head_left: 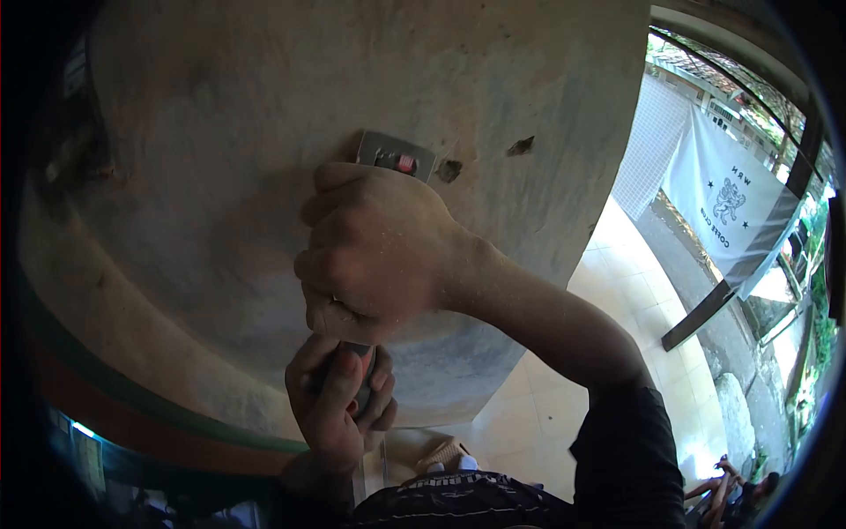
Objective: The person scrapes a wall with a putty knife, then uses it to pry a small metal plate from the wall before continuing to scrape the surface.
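A dark tool with red parts and a flat, squarish grey plate [396, 155] is against a worn, stained plaster wall [203, 115]. My right hand [379, 247] is closed around its middle, knuckles toward the camera, and hides much of the tool. Just below, my left hand [339, 397] wraps its fingers and thumb around the tool's dark and red lower end. The two hands are close together. Beside the plate the plaster has a dark chipped hole [449, 169], and a second chipped spot [521, 146] lies farther right.
A tiled floor [652, 309] lies beyond the wall's edge. On the right, a white banner [727, 198] with a printed emblem hangs by a dark post [698, 316]. Another person [740, 494] is at the lower right. A green and red-brown band curves along the lower left.
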